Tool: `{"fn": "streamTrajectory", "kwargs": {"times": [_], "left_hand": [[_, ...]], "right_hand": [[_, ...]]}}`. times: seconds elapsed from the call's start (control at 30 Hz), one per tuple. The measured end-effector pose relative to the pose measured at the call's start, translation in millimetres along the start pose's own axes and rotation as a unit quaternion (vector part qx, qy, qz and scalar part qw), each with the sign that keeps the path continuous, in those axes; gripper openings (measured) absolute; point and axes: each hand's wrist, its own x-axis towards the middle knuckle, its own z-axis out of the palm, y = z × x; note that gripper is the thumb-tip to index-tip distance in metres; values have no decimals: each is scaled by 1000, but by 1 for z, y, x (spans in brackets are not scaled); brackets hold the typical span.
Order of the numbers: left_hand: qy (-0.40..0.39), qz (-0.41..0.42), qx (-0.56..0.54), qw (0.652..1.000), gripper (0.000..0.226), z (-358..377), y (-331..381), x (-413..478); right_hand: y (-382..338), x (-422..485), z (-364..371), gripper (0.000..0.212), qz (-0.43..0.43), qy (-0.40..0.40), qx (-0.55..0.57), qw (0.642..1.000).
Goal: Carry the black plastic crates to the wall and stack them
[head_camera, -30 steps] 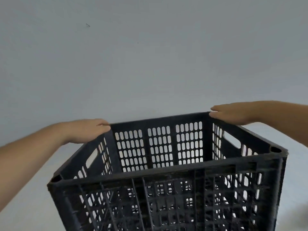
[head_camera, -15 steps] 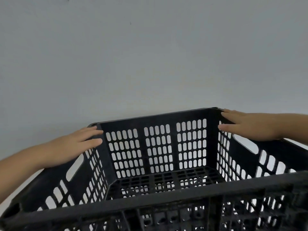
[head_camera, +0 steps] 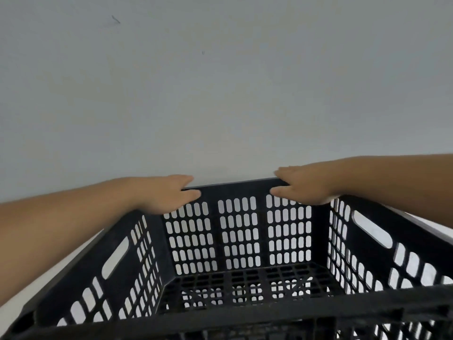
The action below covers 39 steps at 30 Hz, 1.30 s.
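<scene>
A black plastic crate with slotted walls and a lattice floor fills the lower half of the view, its open top toward me. My left hand is on the far rim at the left corner, fingers over the edge and thumb on the inner face. My right hand holds the far rim at the right corner the same way. The crate's far wall stands close to the wall. The inside of the crate holds nothing. What is under the crate is hidden.
A plain pale grey wall takes up the whole upper half, right behind the crate. Pale floor shows in slivers beside the crate at the left and right.
Both hands have moved from the crate's side walls to the two corners of its far rim. The crate sits lower and nearer in view, with its floor now showing.
</scene>
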Motion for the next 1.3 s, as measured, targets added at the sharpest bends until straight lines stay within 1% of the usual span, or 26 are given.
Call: {"fn": "streamTrajectory", "kwargs": {"times": [0.1,0.23,0.3,0.4,0.47,0.53,0.63,0.7,0.8,0.9,1.0,1.07,1.13,1.2,1.3], "left_hand": [[5,16,0,1000,71,2,28,25],[29,55,-28,998,66,13,55,47],[25,51,-45,997,64,19,60,53],[11,48,-62,997,53,32,60,57],[11,57,-54,997,64,35,59,56],[6,51,-49,998,70,33,58,55],[-13,40,-49,998,65,26,60,54],[-17,33,-40,999,67,22,62,54],[-19,27,-30,999,68,22,64,53],[-16,29,-41,999,72,25,65,50],[-15,45,-52,998,71,23,66,42],[-16,50,-32,998,72,21,65,36],[-5,43,5,999,77,19,62,32],[2,29,30,999,79,16,60,29],[7,20,30,999,80,11,62,19]], "right_hand": [[-28,28,-6,72,-18,4,-4,1000],[-51,60,0,68,-26,12,-16,999],[-56,72,8,68,-13,9,-21,1000],[-57,80,23,64,12,-1,-13,1000],[-56,81,28,62,16,1,3,1000],[-54,81,26,67,18,-7,15,1000],[-51,83,20,71,27,-29,38,998],[-50,83,18,72,29,-36,37,998],[-51,80,17,78,34,-45,31,998],[-54,78,14,81,44,-59,31,997],[-58,74,8,95,53,-78,46,995],[-62,66,4,101,48,-77,55,994],[-65,56,0,100,39,-49,49,997],[-65,48,-2,92,37,-24,34,998],[-66,33,-3,79,45,-11,32,998]]}}
